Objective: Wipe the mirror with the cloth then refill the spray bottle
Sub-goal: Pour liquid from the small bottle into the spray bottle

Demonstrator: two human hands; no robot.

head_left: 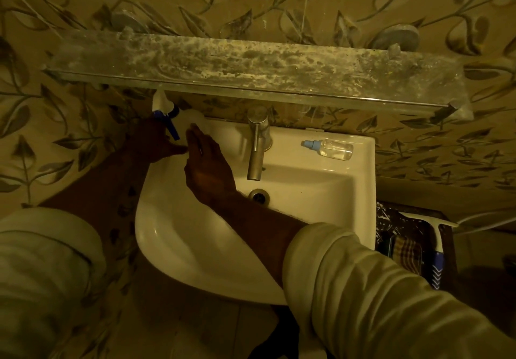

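A white spray bottle [192, 118] with a blue trigger [171, 129] leans at the sink's back left corner, its head up under the glass shelf. My left hand [149, 142] is around its neck below the trigger, though the dim light hides the fingers. My right hand [205, 160] reaches across the basin, fingers stretched out, with the fingertips touching the bottle's white body. A checked cloth [406, 252] lies on a dark surface to the right of the sink. The mirror is out of view.
The white sink [360, 191] has a metal tap [258, 146] at the back middle. A small clear bottle [333, 148] with a pale blue cap lies on its back right rim. A stained glass shelf [251, 71] juts out above. A squeegee [438, 247] lies by the cloth.
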